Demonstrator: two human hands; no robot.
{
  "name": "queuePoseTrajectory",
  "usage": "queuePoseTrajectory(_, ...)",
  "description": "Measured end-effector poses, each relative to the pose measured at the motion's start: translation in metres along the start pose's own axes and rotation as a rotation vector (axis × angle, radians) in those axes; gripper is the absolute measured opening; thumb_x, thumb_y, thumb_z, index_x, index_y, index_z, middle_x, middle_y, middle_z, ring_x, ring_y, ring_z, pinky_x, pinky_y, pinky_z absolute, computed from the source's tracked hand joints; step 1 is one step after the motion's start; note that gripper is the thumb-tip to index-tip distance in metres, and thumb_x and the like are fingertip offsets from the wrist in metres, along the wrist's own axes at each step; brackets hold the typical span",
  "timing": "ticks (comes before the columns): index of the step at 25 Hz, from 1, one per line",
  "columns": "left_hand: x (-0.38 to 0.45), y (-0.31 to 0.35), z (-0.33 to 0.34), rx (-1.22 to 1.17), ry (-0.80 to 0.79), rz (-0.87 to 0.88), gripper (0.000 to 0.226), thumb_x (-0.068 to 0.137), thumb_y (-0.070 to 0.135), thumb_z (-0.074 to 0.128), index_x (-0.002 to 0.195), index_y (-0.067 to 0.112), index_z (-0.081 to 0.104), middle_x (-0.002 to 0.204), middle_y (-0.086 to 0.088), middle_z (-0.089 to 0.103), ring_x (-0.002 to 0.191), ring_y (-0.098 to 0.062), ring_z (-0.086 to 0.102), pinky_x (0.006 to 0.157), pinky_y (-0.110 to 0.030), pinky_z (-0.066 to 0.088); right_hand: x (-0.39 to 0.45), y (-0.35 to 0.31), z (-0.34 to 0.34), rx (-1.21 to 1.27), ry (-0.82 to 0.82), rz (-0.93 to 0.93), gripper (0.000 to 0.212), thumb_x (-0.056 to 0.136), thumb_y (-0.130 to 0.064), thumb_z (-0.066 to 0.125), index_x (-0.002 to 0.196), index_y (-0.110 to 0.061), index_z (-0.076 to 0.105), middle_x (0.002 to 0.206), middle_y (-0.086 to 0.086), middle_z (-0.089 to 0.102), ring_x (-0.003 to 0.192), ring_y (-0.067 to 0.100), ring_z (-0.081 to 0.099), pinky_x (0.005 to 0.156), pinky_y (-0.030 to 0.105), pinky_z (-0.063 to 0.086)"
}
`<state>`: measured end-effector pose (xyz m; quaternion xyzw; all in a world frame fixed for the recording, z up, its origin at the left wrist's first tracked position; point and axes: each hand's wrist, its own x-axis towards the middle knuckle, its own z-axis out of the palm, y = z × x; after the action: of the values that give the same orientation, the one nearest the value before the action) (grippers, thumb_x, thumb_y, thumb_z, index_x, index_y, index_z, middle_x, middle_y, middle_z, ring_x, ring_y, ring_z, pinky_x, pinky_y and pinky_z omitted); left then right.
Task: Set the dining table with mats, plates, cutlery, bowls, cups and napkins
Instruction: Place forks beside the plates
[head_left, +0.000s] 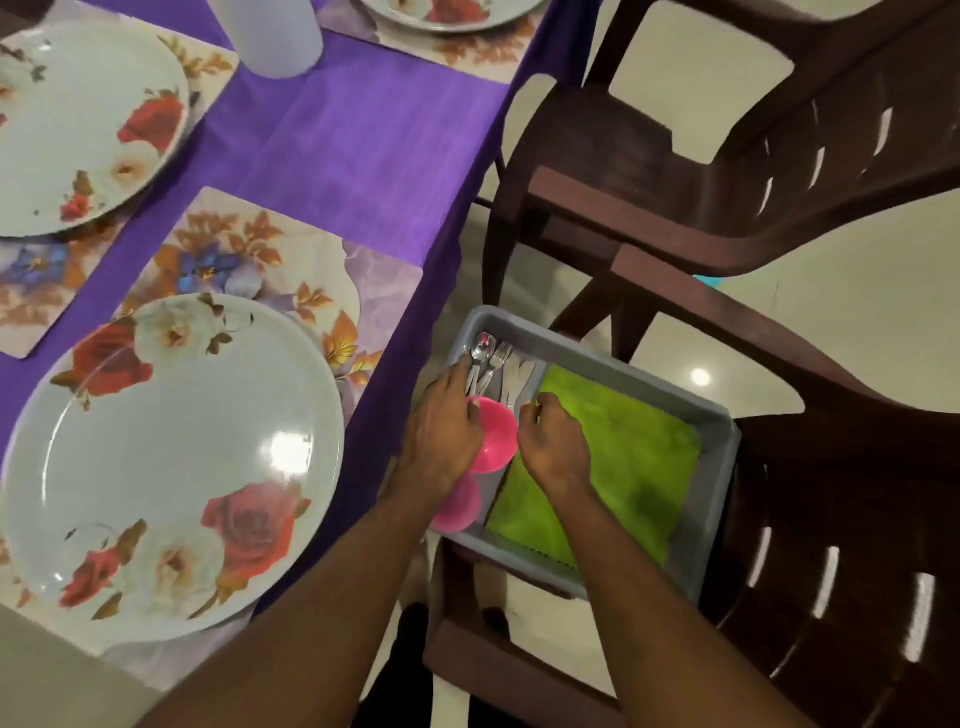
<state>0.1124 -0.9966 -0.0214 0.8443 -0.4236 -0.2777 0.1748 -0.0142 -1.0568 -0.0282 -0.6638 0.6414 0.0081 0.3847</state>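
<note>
Head view: our left hand (445, 426) fingers pinch cutlery (485, 358) from the grey tray (719, 447); right hand (556, 441) curled, grasp unclear.

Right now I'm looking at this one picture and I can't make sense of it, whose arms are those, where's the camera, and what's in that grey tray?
There is no machine here. The arms belong to a person, and the one picture comes from a camera worn on their head, looking down at their hands.

On the left is a table with a purple cloth, floral mats and flowered plates already laid.

Beside the table a grey tray sits on a brown chair. In it lie spoons and forks, pink bowls and a green cloth, probably napkins.

The left hand reaches to the cutlery, fingers on the handles; whether its grip has closed is unclear. The right hand has curled fingers at the green cloth's edge; I cannot tell if it holds anything.
</note>
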Motion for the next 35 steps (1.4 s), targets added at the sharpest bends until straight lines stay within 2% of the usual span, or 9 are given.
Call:
queuePoseTrajectory(3,0.023,-0.009,0.025,-0.006,0.006,-0.042,0.042,0.097,0.007,0.047,0.134,0.026,0.054,0.122,-0.005,0.066,0.109,-0.030,0.066,0.087,-0.045,0.056,0.033,0.003,0.016,0.028,0.032,0.015,0.033,0.103,-0.031,0.043,0.117,-0.009,0.064,0.111,0.017,0.071,0.103,0.037,0.065,0.072,0.037,0.045)
queuePoseTrajectory(8,0.068,-0.015,0.044,-0.089,0.012,-0.230,0.034,0.095,0.013,0.045,0.116,0.027,0.068,0.106,-0.009,0.072,0.099,-0.035,0.067,0.078,-0.040,0.054,0.094,-0.001,0.050,0.124,-0.022,0.124,0.030,0.090,-0.013,0.057,0.060,-0.013,0.058,0.076,0.018,0.065,0.077,0.032,0.062,0.063,0.031,0.039)
queuePoseTrajectory(11,0.079,-0.018,0.050,-0.103,0.036,-0.303,0.036,0.086,0.013,0.046,0.110,0.028,0.069,0.106,-0.007,0.072,0.099,-0.037,0.066,0.074,-0.036,0.048,0.128,-0.011,0.074,0.171,-0.041,0.206,0.014,0.084,-0.011,0.063,0.080,-0.004,0.075,0.091,0.021,0.073,0.091,0.034,0.070,0.073,0.038,0.053)
queuePoseTrajectory(16,0.071,-0.041,0.055,-0.254,0.258,-0.371,0.033,0.090,0.012,0.053,0.111,0.033,0.067,0.113,0.004,0.067,0.106,-0.025,0.062,0.082,-0.037,0.050,0.165,-0.024,0.097,0.038,-0.023,0.240,0.024,0.088,-0.008,0.063,0.110,-0.002,0.070,0.116,0.018,0.071,0.110,0.034,0.067,0.083,0.035,0.053)
queuePoseTrajectory(19,0.079,-0.050,0.057,-0.236,0.232,-0.398,0.039,0.090,0.013,0.056,0.121,0.035,0.066,0.121,0.004,0.068,0.112,-0.026,0.061,0.087,-0.036,0.048,0.175,-0.033,0.099,0.029,0.028,0.272,0.025,0.093,-0.009,0.059,0.115,-0.005,0.071,0.118,0.019,0.071,0.112,0.035,0.067,0.089,0.039,0.054)
queuePoseTrajectory(24,0.096,-0.055,0.057,-0.259,0.132,-0.455,0.042,0.074,0.029,0.047,0.111,0.042,0.062,0.108,0.008,0.072,0.101,-0.025,0.068,0.084,-0.048,0.057,0.172,-0.039,0.108,0.044,0.064,0.303,0.029,0.095,-0.009,0.058,0.122,-0.003,0.067,0.125,0.020,0.067,0.117,0.037,0.063,0.093,0.041,0.053)
queuePoseTrajectory(30,0.106,-0.055,0.057,-0.213,0.117,-0.450,0.039,0.084,0.011,0.062,0.113,0.036,0.067,0.116,0.003,0.069,0.111,-0.027,0.064,0.092,-0.048,0.053,0.174,-0.039,0.121,0.126,0.052,0.360,0.026,0.095,-0.011,0.060,0.118,-0.004,0.069,0.117,0.016,0.071,0.107,0.033,0.067,0.085,0.036,0.053)
queuePoseTrajectory(33,0.102,-0.050,0.057,-0.164,0.113,-0.470,0.040,0.089,0.008,0.060,0.119,0.034,0.067,0.129,0.000,0.060,0.126,-0.029,0.053,0.101,-0.045,0.042,0.177,-0.035,0.123,0.208,0.080,0.405,0.028,0.093,-0.014,0.063,0.118,-0.003,0.068,0.116,0.017,0.070,0.106,0.035,0.067,0.089,0.040,0.057)
queuePoseTrajectory(35,0.101,-0.048,0.055,-0.140,0.121,-0.466,0.041,0.090,0.009,0.059,0.122,0.034,0.067,0.133,-0.001,0.058,0.128,-0.030,0.051,0.102,-0.047,0.042,0.178,-0.034,0.124,0.278,0.094,0.434,0.025,0.090,-0.017,0.067,0.112,-0.005,0.070,0.108,0.015,0.072,0.095,0.033,0.069,0.083,0.044,0.061)
